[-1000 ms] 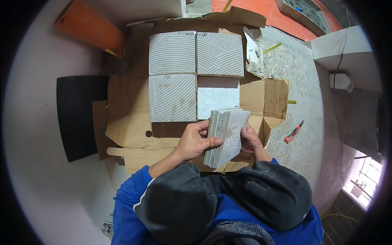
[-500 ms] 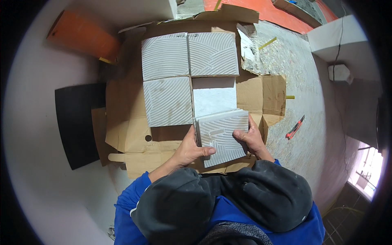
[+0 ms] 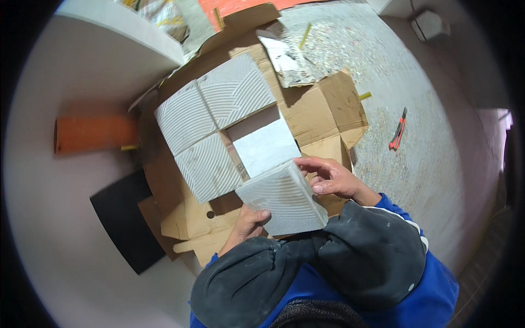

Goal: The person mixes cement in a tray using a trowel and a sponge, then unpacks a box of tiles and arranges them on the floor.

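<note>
A small stack of grey tiles (image 3: 281, 202) with ridged, grooved faces is tilted above my lap. My left hand (image 3: 250, 223) is closed on its lower left edge, thumb on top and the other fingers hidden beneath. At the stack's right edge, my right hand (image 3: 336, 179) has its fingers loosely bent and apart, the tips touching the edge near the upper corner. Beyond it, three ridged tiles (image 3: 209, 168) lie together in an open cardboard box (image 3: 314, 115). A smooth white square (image 3: 265, 147) sits in the fourth corner.
A red and black utility knife (image 3: 398, 131) lies on the speckled floor to the right. An orange pipe (image 3: 95, 134) and a black panel (image 3: 127, 224) are at the left by the wall. Torn printed cardboard (image 3: 287, 61) rests at the box's far side.
My right hand has shifted from gripping the stack's right side to touching its edge near the upper corner. The stack has turned in my left hand. The whole view has rotated.
</note>
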Demonstrator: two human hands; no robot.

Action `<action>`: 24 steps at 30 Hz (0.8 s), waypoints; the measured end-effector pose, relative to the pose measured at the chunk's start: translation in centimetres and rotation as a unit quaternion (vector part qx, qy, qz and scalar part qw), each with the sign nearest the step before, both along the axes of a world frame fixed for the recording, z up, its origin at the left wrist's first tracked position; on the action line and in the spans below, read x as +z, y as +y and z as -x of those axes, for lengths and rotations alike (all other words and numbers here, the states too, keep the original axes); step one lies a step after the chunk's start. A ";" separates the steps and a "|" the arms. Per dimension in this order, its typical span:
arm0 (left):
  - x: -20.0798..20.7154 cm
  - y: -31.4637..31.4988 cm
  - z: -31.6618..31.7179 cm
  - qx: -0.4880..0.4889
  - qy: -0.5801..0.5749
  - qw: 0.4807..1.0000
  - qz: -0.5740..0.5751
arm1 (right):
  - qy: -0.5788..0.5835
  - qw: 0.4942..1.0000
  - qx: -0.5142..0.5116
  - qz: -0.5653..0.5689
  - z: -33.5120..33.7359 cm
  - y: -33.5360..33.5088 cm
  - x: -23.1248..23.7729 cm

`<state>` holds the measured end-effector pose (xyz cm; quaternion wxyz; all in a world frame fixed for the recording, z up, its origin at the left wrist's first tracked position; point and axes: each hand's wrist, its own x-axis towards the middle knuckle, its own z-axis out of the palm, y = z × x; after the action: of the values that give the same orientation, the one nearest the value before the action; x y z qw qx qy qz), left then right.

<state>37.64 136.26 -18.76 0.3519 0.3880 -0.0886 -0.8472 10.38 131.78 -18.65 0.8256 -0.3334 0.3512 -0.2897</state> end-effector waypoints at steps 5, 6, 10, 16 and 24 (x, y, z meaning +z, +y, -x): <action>2.5 0.2 0.8 0.037 0.087 0.993 -0.065 | -0.043 0.998 0.027 0.049 -0.4 -0.3 0.3; 2.6 0.5 0.9 0.067 0.100 0.989 -0.090 | -0.042 0.998 0.036 0.032 -0.6 -0.4 0.1; 0.6 1.7 -0.3 0.107 0.160 0.978 -0.079 | -0.035 0.999 -0.020 0.011 -1.3 -1.0 -2.0; -3.3 3.3 -4.2 0.144 0.185 0.972 -0.032 | 0.161 0.944 -0.277 0.081 -2.4 -2.1 -7.1; -3.9 5.6 -6.3 0.178 0.067 0.982 -0.007 | 0.329 0.924 -0.173 0.094 -5.8 -7.1 -9.8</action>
<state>43.99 141.86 -22.68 0.4995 0.3422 0.0118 -0.7957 16.22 124.72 -28.46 0.5653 -0.4199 0.6265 -0.3341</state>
